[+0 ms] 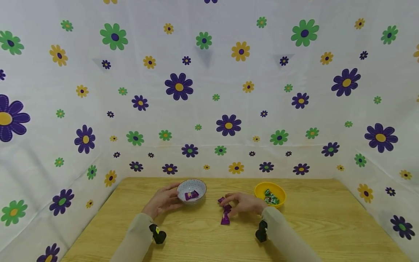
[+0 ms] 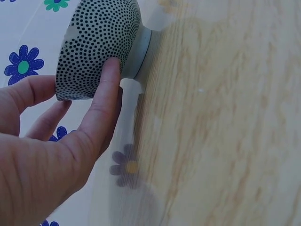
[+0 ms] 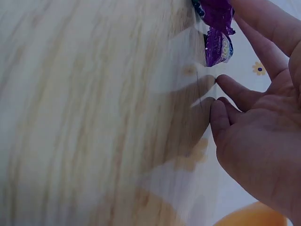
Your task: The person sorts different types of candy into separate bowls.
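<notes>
A speckled bowl (image 1: pixel 204 190) with a dark-dotted outside stands at the left, with purple-wrapped candies (image 1: pixel 191 195) in it. My left hand (image 1: pixel 165 201) holds its left side, thumb along the front wall and fingers near the rim. In the left wrist view, the thumb lies against the dotted wall of the bowl (image 2: pixel 101 35). Several more purple-wrapped candies (image 1: pixel 225 219) lie on the table's middle. Over them is my right hand (image 1: pixel 245 203), fingers spread and loosely bent. The right wrist view shows candies (image 3: pixel 218 47) close to that hand; its index fingertip is cut off there.
Behind my right wrist stands a yellow bowl (image 1: pixel 284 198) with several green-wrapped candies (image 1: pixel 271 198) in it. The wooden table (image 1: pixel 196 236) meets a white flower-printed cloth (image 1: pixel 209 160) at its back and sides.
</notes>
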`<act>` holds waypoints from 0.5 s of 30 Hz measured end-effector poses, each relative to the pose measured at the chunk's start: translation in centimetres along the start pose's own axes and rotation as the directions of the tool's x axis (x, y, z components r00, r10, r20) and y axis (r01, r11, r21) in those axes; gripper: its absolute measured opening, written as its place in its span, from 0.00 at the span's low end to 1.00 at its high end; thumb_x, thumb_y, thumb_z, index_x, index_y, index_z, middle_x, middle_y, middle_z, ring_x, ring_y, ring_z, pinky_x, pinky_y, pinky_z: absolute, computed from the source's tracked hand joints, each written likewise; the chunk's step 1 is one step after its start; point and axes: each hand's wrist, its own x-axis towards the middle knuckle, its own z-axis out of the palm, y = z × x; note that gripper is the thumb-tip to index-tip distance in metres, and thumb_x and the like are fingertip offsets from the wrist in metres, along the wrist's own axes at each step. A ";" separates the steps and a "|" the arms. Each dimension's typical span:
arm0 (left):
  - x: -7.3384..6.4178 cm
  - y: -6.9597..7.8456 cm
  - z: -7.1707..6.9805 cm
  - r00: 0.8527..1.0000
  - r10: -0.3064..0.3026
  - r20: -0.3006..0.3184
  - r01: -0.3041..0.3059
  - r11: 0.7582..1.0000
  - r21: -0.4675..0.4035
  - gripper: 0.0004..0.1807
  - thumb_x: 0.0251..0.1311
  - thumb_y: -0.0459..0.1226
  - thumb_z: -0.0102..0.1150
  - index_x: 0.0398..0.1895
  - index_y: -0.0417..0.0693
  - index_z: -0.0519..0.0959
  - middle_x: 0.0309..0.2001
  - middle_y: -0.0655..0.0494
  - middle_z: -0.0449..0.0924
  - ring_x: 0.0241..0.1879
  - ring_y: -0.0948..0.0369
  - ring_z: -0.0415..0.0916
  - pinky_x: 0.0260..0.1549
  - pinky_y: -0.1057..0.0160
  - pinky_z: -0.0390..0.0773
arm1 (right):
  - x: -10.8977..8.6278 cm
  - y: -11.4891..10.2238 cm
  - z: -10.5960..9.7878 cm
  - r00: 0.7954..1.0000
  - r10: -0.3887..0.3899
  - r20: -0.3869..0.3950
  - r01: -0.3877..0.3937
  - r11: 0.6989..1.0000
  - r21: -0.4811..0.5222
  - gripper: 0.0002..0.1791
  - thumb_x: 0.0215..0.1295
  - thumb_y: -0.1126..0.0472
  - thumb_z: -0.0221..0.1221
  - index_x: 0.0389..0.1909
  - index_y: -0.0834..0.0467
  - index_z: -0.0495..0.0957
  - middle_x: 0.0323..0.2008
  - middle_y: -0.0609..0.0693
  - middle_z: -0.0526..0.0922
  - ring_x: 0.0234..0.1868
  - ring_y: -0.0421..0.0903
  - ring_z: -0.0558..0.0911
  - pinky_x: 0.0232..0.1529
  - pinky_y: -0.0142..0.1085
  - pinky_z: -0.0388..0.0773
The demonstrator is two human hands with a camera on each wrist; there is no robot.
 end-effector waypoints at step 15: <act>0.0 0.2 0.2 1.000 -0.004 -0.001 0.004 1.000 0.011 0.27 0.71 0.33 0.48 0.72 0.46 0.63 0.64 0.35 0.69 0.49 0.50 0.81 0.50 0.45 0.80 | 0.1 0.5 -0.1 0.998 -0.009 0.057 0.013 0.997 -0.074 0.11 0.55 0.62 0.71 0.40 0.48 0.87 0.77 0.55 0.51 0.77 0.63 0.44 0.71 0.66 0.34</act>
